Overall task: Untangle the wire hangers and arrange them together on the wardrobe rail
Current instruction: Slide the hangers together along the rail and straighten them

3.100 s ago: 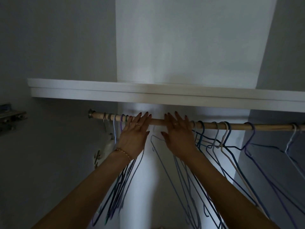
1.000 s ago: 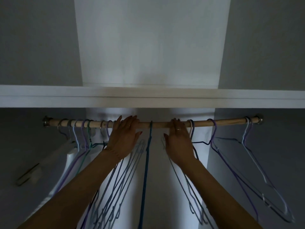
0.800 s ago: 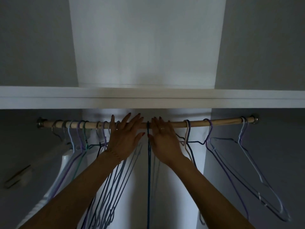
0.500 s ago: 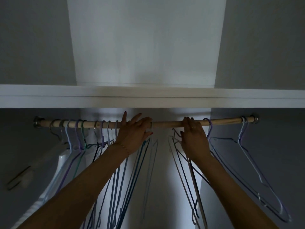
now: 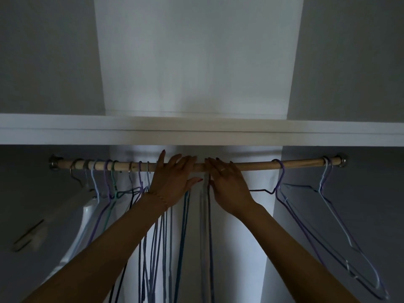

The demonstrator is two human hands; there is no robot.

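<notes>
A wooden wardrobe rail (image 5: 258, 166) runs across under a white shelf. Several blue and purple wire hangers (image 5: 153, 248) hang bunched at the left and middle. A purple hanger (image 5: 282, 182) and a pale blue hanger (image 5: 328, 193) hang apart at the right. My left hand (image 5: 172, 182) rests on the rail with fingers straight, against the left bunch. My right hand (image 5: 227, 186) lies with straight fingers on the rail just right of it, pressing a few hangers (image 5: 207, 215) leftward. The hooks under both hands are hidden.
The white shelf (image 5: 196, 132) sits just above the rail. A white plastic hanger (image 5: 87, 215) hangs at the far left. Grey wardrobe walls close both sides. A bare stretch of rail shows between my right hand and the purple hanger.
My right hand has slid left along the rail from near the purple hanger, bringing a few hangers up to my left hand. My left hand has stayed put.
</notes>
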